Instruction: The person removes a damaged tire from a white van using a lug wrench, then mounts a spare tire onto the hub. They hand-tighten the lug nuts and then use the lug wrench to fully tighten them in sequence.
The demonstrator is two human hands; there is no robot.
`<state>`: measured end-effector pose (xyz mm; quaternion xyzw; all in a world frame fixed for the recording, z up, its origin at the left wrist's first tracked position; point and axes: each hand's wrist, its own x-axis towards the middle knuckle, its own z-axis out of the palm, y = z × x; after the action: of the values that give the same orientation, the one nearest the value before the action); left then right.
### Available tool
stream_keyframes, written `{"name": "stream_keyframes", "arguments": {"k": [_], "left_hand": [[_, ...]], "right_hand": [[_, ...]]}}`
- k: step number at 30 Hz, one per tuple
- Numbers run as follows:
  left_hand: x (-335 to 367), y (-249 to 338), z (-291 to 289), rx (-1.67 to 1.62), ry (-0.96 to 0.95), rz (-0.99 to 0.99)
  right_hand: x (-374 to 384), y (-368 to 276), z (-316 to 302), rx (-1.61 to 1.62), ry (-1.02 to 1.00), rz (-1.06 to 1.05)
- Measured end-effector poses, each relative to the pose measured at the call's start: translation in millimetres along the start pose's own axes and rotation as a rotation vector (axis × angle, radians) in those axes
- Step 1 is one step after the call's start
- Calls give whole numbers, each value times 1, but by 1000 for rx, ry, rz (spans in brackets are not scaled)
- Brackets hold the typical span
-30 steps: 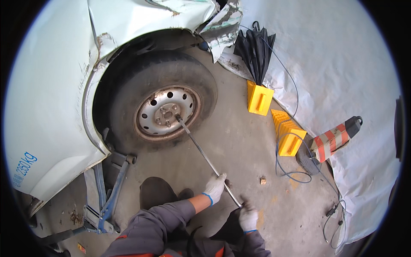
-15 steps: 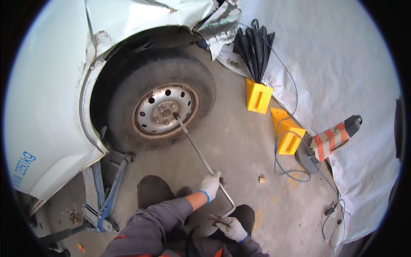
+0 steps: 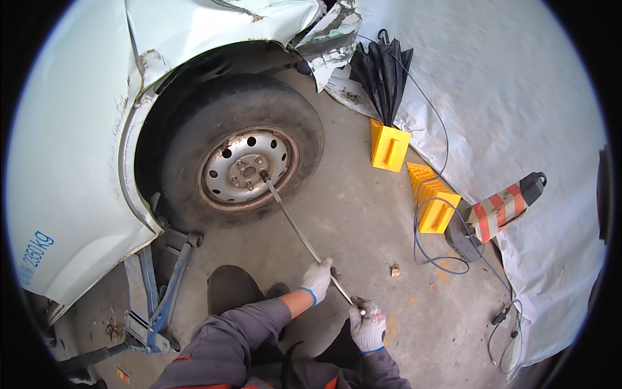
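A long crank-handled lug wrench (image 3: 295,227) reaches from my hands to the wheel (image 3: 246,172). Its socket end sits on a lug nut near the hub of the rusty steel rim. My left hand (image 3: 317,280), in a white work glove with a blue cuff, is wrapped around the shaft. Farther down, at the crank end, my right hand (image 3: 368,327) grips the handle in a soiled glove of the same kind; part of the handle is hidden by its fingers. The tyre (image 3: 291,110) stands in the wheel arch of a white, dented vehicle (image 3: 78,129).
A blue floor jack (image 3: 165,298) stands by the vehicle's sill at left. To the right are two yellow wheel chocks (image 3: 390,148), a folded black umbrella (image 3: 382,81), a tipped red-and-white traffic cone (image 3: 497,212) and a looped grey cable (image 3: 447,259). A pale sheet (image 3: 518,97) hangs behind them.
The wrench's crank end has swung upward and toward the right, and my right hand has risen with it. My left hand stays at nearly the same spot on the shaft.
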<state>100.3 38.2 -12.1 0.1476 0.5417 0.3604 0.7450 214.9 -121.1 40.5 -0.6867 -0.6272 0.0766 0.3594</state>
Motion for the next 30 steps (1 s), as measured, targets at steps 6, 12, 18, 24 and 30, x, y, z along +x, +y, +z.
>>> {"name": "stream_keyframes", "arguments": {"k": [6, 12, 18, 24, 30], "left_hand": [[3, -4, -6, 85, -59, 10], [7, -2, -4, 63, -33, -6], [6, -3, -8, 46, -51, -17], [1, -5, -7, 119, -14, 8], [4, -5, -7, 164, -42, 9]], "right_hand": [[4, 78, 47, 1198, -143, 1458], [-57, 103, 86, 486, 129, 815], [-47, 46, 39, 15, -124, 239], [-46, -10, 43, 1428, -210, 1215], [-42, 18, 15, -45, -77, -37]]}}
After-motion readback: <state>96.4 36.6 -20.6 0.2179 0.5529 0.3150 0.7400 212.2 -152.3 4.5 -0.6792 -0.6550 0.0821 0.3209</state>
